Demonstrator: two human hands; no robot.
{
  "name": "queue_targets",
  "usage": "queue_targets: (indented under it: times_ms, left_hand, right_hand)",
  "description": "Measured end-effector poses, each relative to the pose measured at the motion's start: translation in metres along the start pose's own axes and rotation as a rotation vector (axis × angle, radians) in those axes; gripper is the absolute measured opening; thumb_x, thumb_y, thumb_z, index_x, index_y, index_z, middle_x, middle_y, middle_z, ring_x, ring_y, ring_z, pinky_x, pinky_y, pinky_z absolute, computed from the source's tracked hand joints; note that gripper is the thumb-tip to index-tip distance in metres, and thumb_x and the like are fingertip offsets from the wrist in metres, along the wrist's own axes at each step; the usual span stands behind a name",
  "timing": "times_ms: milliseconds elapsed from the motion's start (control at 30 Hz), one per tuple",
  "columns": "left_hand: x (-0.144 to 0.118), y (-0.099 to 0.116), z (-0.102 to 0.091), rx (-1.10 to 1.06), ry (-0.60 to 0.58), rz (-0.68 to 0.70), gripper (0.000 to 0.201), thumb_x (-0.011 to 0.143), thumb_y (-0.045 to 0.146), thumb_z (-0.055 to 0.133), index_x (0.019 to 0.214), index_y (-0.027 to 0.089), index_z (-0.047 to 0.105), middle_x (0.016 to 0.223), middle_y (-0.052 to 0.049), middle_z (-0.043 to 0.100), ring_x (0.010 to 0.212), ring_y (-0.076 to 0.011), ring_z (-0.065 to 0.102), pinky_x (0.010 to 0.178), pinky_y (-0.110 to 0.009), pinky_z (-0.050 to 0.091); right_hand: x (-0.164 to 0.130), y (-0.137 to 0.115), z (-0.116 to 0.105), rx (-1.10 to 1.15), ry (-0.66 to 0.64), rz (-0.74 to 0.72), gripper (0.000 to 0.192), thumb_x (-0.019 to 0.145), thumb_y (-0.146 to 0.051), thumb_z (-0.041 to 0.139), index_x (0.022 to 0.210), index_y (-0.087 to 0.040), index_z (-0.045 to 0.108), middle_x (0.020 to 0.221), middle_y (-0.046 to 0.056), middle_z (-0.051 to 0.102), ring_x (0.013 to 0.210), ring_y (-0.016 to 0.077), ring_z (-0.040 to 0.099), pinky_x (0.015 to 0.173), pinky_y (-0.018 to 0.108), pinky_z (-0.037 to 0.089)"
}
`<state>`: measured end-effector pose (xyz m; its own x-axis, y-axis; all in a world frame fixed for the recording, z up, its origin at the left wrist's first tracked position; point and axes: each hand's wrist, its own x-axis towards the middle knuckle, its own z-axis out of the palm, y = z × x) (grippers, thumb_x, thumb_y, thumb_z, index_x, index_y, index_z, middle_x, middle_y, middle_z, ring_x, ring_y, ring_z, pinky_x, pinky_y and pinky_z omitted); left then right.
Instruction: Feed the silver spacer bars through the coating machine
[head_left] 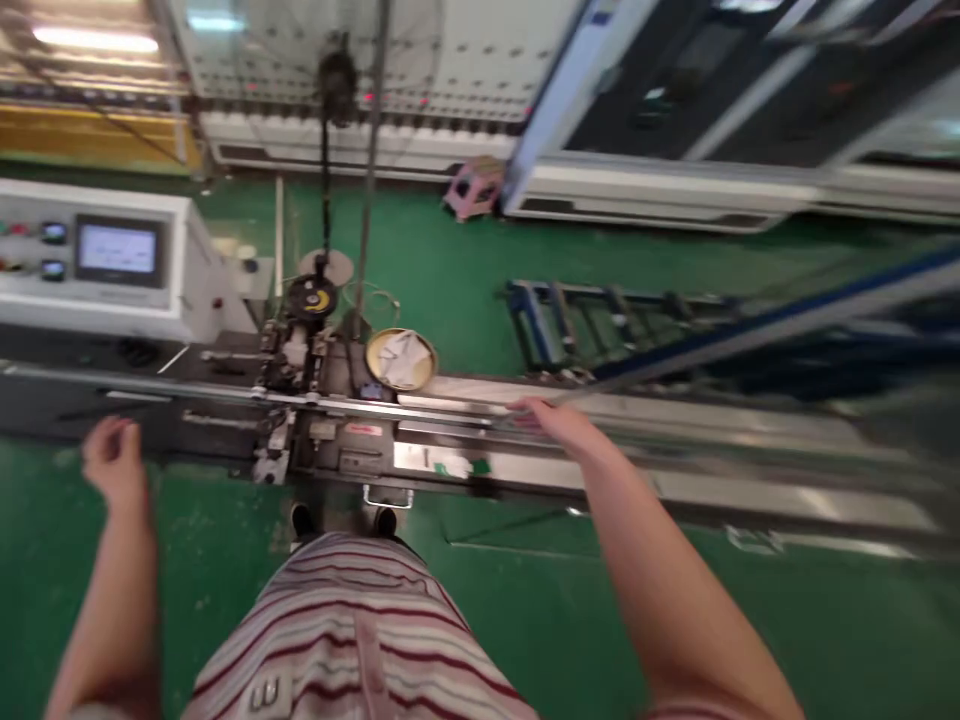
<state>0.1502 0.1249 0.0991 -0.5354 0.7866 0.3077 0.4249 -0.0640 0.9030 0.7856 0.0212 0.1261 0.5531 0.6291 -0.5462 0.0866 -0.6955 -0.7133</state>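
Observation:
A long thin metal strip runs lengthwise through a bench machine with a small clamping head. My right hand lies at the strip on the right part of the bench, fingers stretched out and pointing left; whether they press on it is blurred. My left hand hovers at the front edge of the dark bench at left, fingers curled in toward the thumb, apart from the strip. Nothing shows in it. A black reel with a yellow mark sits above the machine head.
Behind the machine stands a round tin holding white pieces. A white control box with a lit screen is at back left. Blue roller racks and a slanting blue-edged beam are at right. A pink stool stands farther back.

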Motion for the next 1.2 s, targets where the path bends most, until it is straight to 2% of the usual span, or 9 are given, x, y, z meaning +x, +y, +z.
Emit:
queue_targets:
  times_ms: [33, 100, 200, 300, 567, 767, 933, 1100, 1200]
  left_hand:
    - [-0.015, -0.017, -0.015, 0.033, 0.065, -0.006, 0.028, 0.086, 0.04, 0.069, 0.097, 0.014, 0.065, 0.12, -0.009, 0.063, 0.116, -0.0257, 0.058, 0.106, -0.053, 0.044]
    - [-0.053, -0.046, -0.032, 0.056, 0.146, -0.046, 0.028, 0.082, 0.042, 0.071, 0.084, 0.015, 0.065, 0.113, -0.007, 0.066, 0.112, -0.0248, 0.059, 0.109, -0.051, 0.041]
    - [-0.103, -0.075, -0.033, 0.012, 0.175, -0.144, 0.03, 0.08, 0.046, 0.07, 0.083, 0.016, 0.067, 0.111, -0.009, 0.067, 0.112, -0.0256, 0.06, 0.107, -0.048, 0.043]
    - [-0.122, -0.086, -0.036, -0.029, 0.16, -0.206, 0.032, 0.079, 0.047, 0.071, 0.085, 0.017, 0.068, 0.114, -0.011, 0.066, 0.113, -0.0264, 0.06, 0.098, -0.043, 0.049]
    - [-0.089, -0.102, -0.082, -0.089, 0.168, -0.247, 0.028, 0.08, 0.045, 0.072, 0.089, 0.019, 0.068, 0.121, -0.01, 0.065, 0.12, -0.025, 0.057, 0.099, -0.039, 0.048]
    - [-0.072, -0.126, -0.119, -0.103, 0.206, -0.279, 0.028, 0.081, 0.045, 0.071, 0.089, 0.018, 0.067, 0.117, -0.01, 0.066, 0.117, -0.0245, 0.059, 0.104, -0.042, 0.045]
    - [-0.056, -0.148, -0.148, -0.103, 0.243, -0.29, 0.028, 0.081, 0.044, 0.071, 0.09, 0.019, 0.067, 0.114, -0.009, 0.068, 0.115, -0.0233, 0.06, 0.109, -0.043, 0.041]
    - [-0.037, -0.157, -0.156, -0.129, 0.23, -0.325, 0.03, 0.082, 0.047, 0.069, 0.09, 0.019, 0.067, 0.112, -0.01, 0.068, 0.113, -0.0233, 0.06, 0.106, -0.042, 0.044]
    - [-0.021, -0.154, -0.152, -0.146, 0.183, -0.297, 0.028, 0.081, 0.047, 0.07, 0.087, 0.019, 0.067, 0.113, -0.009, 0.067, 0.113, -0.0229, 0.06, 0.104, -0.04, 0.045]
  right_hand:
    - [0.002, 0.0, 0.012, -0.01, -0.036, -0.009, 0.022, 0.091, -0.028, 0.054, 0.087, -0.017, 0.073, 0.104, 0.014, 0.075, 0.085, 0.0204, 0.072, 0.082, 0.031, 0.057]
    - [0.003, -0.002, 0.037, -0.039, -0.104, -0.041, 0.021, 0.088, -0.028, 0.056, 0.086, -0.017, 0.074, 0.098, 0.013, 0.075, 0.083, 0.021, 0.073, 0.078, 0.03, 0.058]
    - [-0.001, -0.011, 0.076, -0.082, -0.193, -0.113, 0.021, 0.086, -0.03, 0.059, 0.087, -0.017, 0.075, 0.09, 0.011, 0.076, 0.08, 0.0203, 0.073, 0.074, 0.028, 0.059]
    - [-0.013, -0.025, 0.118, -0.128, -0.251, -0.194, 0.022, 0.084, -0.03, 0.059, 0.086, -0.015, 0.075, 0.085, 0.009, 0.076, 0.075, 0.0191, 0.073, 0.069, 0.027, 0.059]
    - [-0.048, -0.065, 0.237, -0.226, -0.357, -0.39, 0.027, 0.085, -0.031, 0.056, 0.088, -0.013, 0.075, 0.082, 0.009, 0.075, 0.071, 0.019, 0.072, 0.065, 0.027, 0.059]
    - [-0.07, -0.099, 0.328, -0.354, -0.381, -0.468, 0.029, 0.085, -0.029, 0.052, 0.091, -0.016, 0.076, 0.074, 0.005, 0.074, 0.07, 0.0179, 0.072, 0.064, 0.026, 0.059]
    - [-0.092, -0.131, 0.406, -0.356, -0.387, -0.484, 0.027, 0.084, -0.026, 0.052, 0.087, -0.016, 0.076, 0.067, 0.004, 0.071, 0.062, 0.0155, 0.069, 0.062, 0.024, 0.057]
    - [-0.116, -0.155, 0.482, -0.258, -0.43, -0.49, 0.026, 0.08, -0.02, 0.051, 0.086, -0.013, 0.076, 0.064, 0.003, 0.069, 0.056, 0.0139, 0.066, 0.061, 0.025, 0.058]
    - [-0.13, -0.166, 0.504, -0.212, -0.448, -0.484, 0.025, 0.078, -0.019, 0.051, 0.083, -0.013, 0.075, 0.062, 0.003, 0.068, 0.057, 0.015, 0.066, 0.061, 0.026, 0.058]
